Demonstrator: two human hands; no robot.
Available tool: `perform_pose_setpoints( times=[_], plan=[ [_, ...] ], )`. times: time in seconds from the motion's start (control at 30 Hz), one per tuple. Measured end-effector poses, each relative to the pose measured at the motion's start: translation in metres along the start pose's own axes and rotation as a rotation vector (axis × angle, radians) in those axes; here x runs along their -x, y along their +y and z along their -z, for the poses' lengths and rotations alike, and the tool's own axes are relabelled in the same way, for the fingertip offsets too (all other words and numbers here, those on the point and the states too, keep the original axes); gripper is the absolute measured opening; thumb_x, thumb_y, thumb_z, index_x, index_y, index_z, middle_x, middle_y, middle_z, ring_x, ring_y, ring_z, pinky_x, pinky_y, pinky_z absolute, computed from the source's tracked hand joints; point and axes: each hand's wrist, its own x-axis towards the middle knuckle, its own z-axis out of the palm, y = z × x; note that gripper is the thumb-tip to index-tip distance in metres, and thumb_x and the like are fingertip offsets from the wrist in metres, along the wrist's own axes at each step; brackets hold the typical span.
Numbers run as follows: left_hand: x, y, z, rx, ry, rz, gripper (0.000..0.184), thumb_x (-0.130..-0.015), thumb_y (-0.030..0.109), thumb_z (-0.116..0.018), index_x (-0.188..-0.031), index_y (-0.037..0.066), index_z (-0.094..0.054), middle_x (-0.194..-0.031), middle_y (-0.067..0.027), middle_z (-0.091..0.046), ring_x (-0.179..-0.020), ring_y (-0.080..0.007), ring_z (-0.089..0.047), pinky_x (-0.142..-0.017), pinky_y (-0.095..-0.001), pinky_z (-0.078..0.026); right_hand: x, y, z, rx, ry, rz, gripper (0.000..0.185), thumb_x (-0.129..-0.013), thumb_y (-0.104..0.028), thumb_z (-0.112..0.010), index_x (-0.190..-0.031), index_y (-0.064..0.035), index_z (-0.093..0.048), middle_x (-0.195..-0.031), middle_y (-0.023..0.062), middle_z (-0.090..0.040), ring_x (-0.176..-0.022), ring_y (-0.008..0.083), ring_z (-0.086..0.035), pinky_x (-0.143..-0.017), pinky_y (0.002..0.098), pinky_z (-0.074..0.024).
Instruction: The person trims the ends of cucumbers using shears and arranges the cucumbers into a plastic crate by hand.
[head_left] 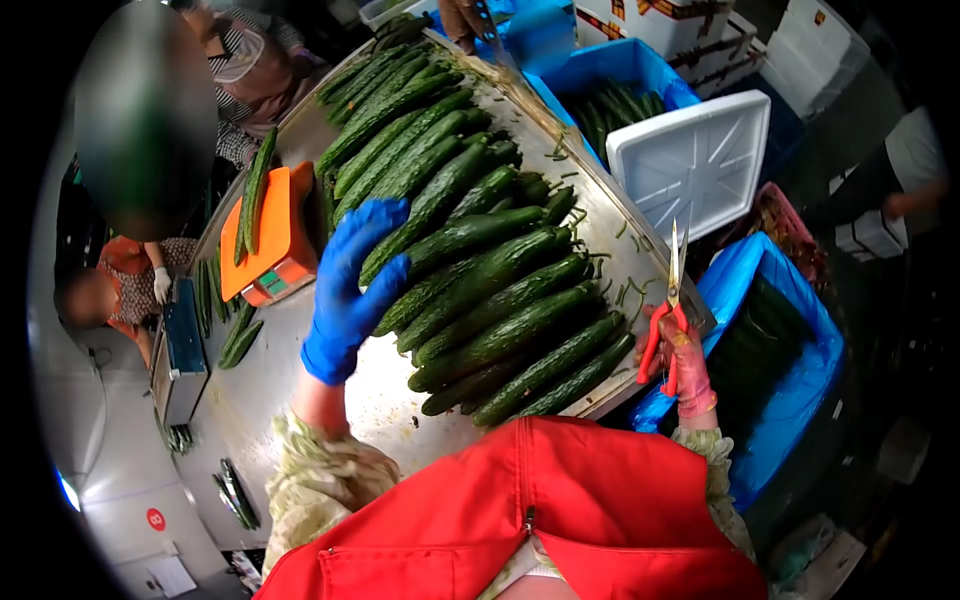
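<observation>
A long pile of dark green cucumbers [490, 260] lies side by side across the metal table [375, 400]. My left hand [350, 290], in a blue glove, hovers at the pile's left edge with fingers apart and nothing held; I cannot tell whether it touches a cucumber. My right hand [690, 365], in a thin pinkish glove, grips scissors [668, 315] by their red handles at the table's right edge. The blades point away from me and stand slightly apart. Small cut stems [628, 290] are scattered between the pile and the scissors.
An orange scale [285, 245] with cucumbers on it stands left of the pile. Blue-lined boxes [775, 400] of cucumbers sit to the right, near a white foam lid [690, 160]. Co-workers are at the far left; another person [915, 165] is at the right.
</observation>
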Motion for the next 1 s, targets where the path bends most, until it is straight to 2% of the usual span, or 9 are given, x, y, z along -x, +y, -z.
perform_pose_setpoints(
  times=[0.23, 0.4, 0.53, 0.57, 0.63, 0.7, 0.73, 0.8, 1.0],
  plan=[
    [-0.164, -0.032, -0.073, -0.213, -0.513, -0.205, 0.045, -0.087, 0.033, -0.062, -0.123, 0.007, -0.059, -0.118, -0.0191, -0.061, -0.111, -0.0342, -0.058, -0.095, -0.04, -0.046, 0.001, -0.005, -0.001, 0.012, 0.003, -0.003, 0.046, -0.096, -0.028, -0.054, -0.131, 0.0022, -0.048, -0.079, 0.01, -0.064, -0.064, 0.0173, -0.064, -0.055, 0.0276, -0.0524],
    [-0.223, -0.067, -0.168, -0.64, -0.891, -0.032, 0.054, -0.083, 0.043, -0.062, -0.127, 0.01, -0.058, -0.122, -0.0188, -0.061, -0.111, -0.033, -0.059, -0.096, -0.0405, -0.046, 0.003, -0.005, 0.003, -0.085, -0.013, 0.037, 0.046, -0.095, -0.027, -0.054, -0.131, 0.0019, -0.046, -0.081, 0.0105, -0.065, -0.066, 0.0183, -0.066, -0.056, 0.0272, -0.0535],
    [-0.233, -0.101, -0.223, -0.708, -1.111, 0.023, 0.051, -0.086, 0.041, -0.061, -0.127, 0.01, -0.058, -0.125, -0.0149, -0.06, -0.115, -0.0293, -0.057, -0.1, -0.0382, -0.043, 0.004, 0.001, 0.006, -0.031, 0.032, 0.076, 0.053, -0.096, -0.032, -0.048, -0.134, 0.0048, -0.04, -0.082, 0.0133, -0.064, -0.061, 0.0194, -0.065, -0.047, 0.0259, -0.0529],
    [-0.235, -0.101, -0.226, -0.47, -1.14, 0.075, 0.049, -0.088, 0.039, -0.061, -0.128, 0.009, -0.058, -0.126, -0.0136, -0.06, -0.116, -0.0272, -0.057, -0.101, -0.0371, -0.042, 0.005, -0.001, 0.007, -0.027, 0.021, 0.071, 0.053, -0.096, -0.032, -0.048, -0.134, 0.0048, -0.04, -0.082, 0.0134, -0.064, -0.061, 0.0193, -0.065, -0.047, 0.0255, -0.0526],
    [-0.243, -0.095, -0.218, 0.005, -1.159, 0.19, 0.045, -0.092, 0.033, -0.059, -0.129, 0.007, -0.056, -0.126, -0.0111, -0.061, -0.117, -0.023, -0.056, -0.103, -0.035, -0.04, 0.006, -0.003, 0.008, -0.026, 0.013, 0.064, 0.054, -0.095, -0.032, -0.048, -0.134, 0.0049, -0.04, -0.082, 0.0137, -0.064, -0.06, 0.0191, -0.064, -0.048, 0.0247, -0.0519],
    [-0.255, -0.083, -0.191, 0.098, -1.002, 0.137, 0.042, -0.096, 0.027, -0.057, -0.131, 0.004, -0.054, -0.129, -0.009, -0.059, -0.119, -0.019, -0.053, -0.105, -0.0328, -0.037, 0.005, -0.003, 0.008, -0.031, 0.017, 0.061, 0.056, -0.095, -0.034, -0.048, -0.135, 0.005, -0.039, -0.082, 0.014, -0.064, -0.059, 0.0187, -0.064, -0.048, 0.0239, -0.0512],
    [-0.259, -0.075, -0.173, 0.122, -0.944, 0.128, 0.043, -0.096, 0.028, -0.057, -0.132, 0.005, -0.054, -0.13, -0.0097, -0.058, -0.12, -0.0198, -0.052, -0.106, -0.033, -0.037, 0.004, -0.001, 0.011, -0.107, -0.009, 0.076, 0.042, -0.095, -0.03, -0.053, -0.124, -0.0007, -0.049, -0.084, 0.0126, -0.067, -0.061, 0.0175, -0.066, -0.047, 0.0232, -0.0521],
    [-0.255, -0.059, -0.127, 0.291, -0.904, 0.043, 0.044, -0.095, 0.027, -0.058, -0.133, 0.005, -0.052, -0.132, -0.0101, -0.056, -0.123, -0.0202, -0.051, -0.106, -0.033, -0.037, 0.003, 0.002, 0.014, -0.133, -0.039, 0.094, 0.043, -0.095, -0.031, -0.054, -0.124, -0.0004, -0.049, -0.084, 0.0127, -0.066, -0.061, 0.0176, -0.066, -0.047, 0.0228, -0.0523],
    [-0.226, -0.033, -0.086, 0.306, -0.846, 0.235, 0.044, -0.095, 0.021, -0.058, -0.134, 0.003, -0.05, -0.134, -0.009, -0.055, -0.124, -0.0182, -0.05, -0.106, -0.0316, -0.037, 0.001, -0.007, 0.01, -0.12, -0.059, 0.061, 0.062, -0.093, -0.038, -0.052, -0.136, 0.0053, -0.038, -0.083, 0.0155, -0.064, -0.061, 0.0189, -0.064, -0.053, 0.0234, -0.0514]
  ],
)
